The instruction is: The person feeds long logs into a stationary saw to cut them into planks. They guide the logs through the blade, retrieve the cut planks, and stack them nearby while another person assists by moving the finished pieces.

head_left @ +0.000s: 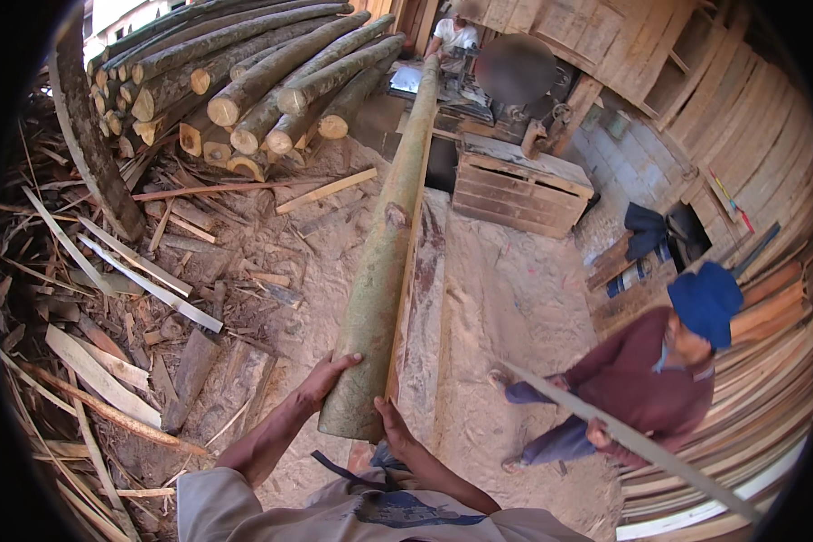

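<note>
A long log (381,298) with greenish-grey bark stretches away from me, its far end at a sawing machine (465,95). Its right side shows a pale, flat sawn strip. My left hand (327,379) grips the near end from the left, thumb on the bark and fingers partly hidden underneath. On the right side of the same end, my right hand (397,429) holds on with its thumb up; its other fingers are hidden by the log. Beneath the log runs a long wooden beam (432,271).
Several stacked logs (235,104) lie at the far left, with bark slabs and offcuts (135,384) nearer. A co-worker in a blue hat (668,370) carries a long board (637,443) on my right. Another person (456,34) is beside the machine. A wooden box (519,190) stands near it.
</note>
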Action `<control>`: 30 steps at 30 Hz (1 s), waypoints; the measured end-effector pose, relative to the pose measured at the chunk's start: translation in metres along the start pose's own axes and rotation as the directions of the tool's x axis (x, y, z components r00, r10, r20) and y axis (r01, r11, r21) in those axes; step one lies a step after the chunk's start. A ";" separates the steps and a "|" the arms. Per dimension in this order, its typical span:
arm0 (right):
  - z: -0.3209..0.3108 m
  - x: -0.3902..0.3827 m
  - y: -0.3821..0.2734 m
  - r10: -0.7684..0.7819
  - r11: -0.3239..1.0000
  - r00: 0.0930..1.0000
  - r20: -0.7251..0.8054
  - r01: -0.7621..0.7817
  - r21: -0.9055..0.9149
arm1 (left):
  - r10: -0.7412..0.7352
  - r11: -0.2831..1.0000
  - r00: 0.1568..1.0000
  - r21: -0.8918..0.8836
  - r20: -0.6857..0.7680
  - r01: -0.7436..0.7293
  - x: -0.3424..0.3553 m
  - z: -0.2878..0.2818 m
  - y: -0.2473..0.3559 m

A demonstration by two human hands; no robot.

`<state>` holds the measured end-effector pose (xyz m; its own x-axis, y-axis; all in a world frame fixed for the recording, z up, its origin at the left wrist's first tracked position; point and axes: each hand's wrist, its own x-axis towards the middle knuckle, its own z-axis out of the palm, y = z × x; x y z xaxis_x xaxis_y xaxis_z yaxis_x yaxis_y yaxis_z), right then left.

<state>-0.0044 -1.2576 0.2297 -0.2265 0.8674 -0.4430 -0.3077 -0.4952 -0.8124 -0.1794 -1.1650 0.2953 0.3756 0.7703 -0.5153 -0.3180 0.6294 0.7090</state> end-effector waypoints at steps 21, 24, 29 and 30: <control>-0.069 0.709 -0.252 -0.047 0.569 0.840 0.541 -0.422 0.705 | -0.286 0.952 0.688 -0.283 -0.667 0.121 0.465 -0.095 0.113; -0.093 0.791 -0.291 -0.026 0.774 0.906 0.421 -0.248 0.582 | -0.198 0.972 0.693 -0.046 -0.693 0.232 0.544 -0.086 0.171; -0.193 1.030 -0.373 -0.001 0.885 0.982 0.188 0.089 -0.456 | -0.159 0.983 0.557 -0.184 -0.815 0.012 0.597 -0.095 0.203; -0.249 1.124 -0.406 0.087 0.953 0.994 -0.063 -0.101 -0.284 | -0.141 0.981 0.506 -0.187 -0.851 -0.042 0.614 -0.096 0.217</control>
<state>0.0961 -0.0694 -0.0331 -0.1939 0.8225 -0.5347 -0.0077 -0.5463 -0.8375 -0.1014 -0.5459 0.0865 -0.5061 0.3885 -0.7701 -0.4906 0.6047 0.6274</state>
